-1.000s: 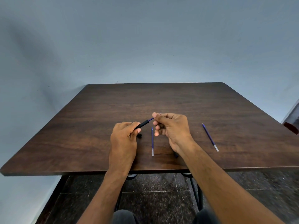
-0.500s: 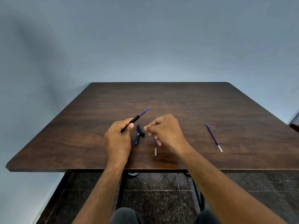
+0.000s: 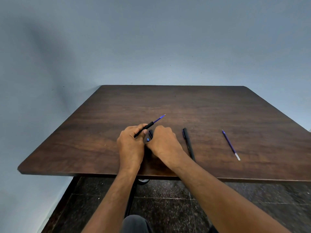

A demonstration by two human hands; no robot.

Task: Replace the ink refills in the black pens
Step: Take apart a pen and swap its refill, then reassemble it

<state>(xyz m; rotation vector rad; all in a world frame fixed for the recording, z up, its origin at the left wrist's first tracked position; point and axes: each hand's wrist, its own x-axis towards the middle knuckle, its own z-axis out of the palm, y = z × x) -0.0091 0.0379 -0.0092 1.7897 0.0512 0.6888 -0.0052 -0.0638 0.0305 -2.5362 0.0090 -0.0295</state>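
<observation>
Your left hand (image 3: 131, 143) is closed around a black pen barrel (image 3: 146, 128), with a blue refill (image 3: 159, 118) sticking out of its far end, raised above the surface (image 3: 218, 111). Your right hand (image 3: 164, 142) is curled, palm down, over small pen parts (image 3: 150, 134); whether it grips them I cannot tell. 1 whole pen (image 3: 188, 143) lies just beside this hand, and 1 loose refill (image 3: 230, 145) lies well apart to the right.

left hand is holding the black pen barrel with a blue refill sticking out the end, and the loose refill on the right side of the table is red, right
Not quite. In the head view the loose refill lying on the right side of the table is blue, not red. The rest holds: the left hand holds the black pen barrel with a blue refill sticking out.
</observation>
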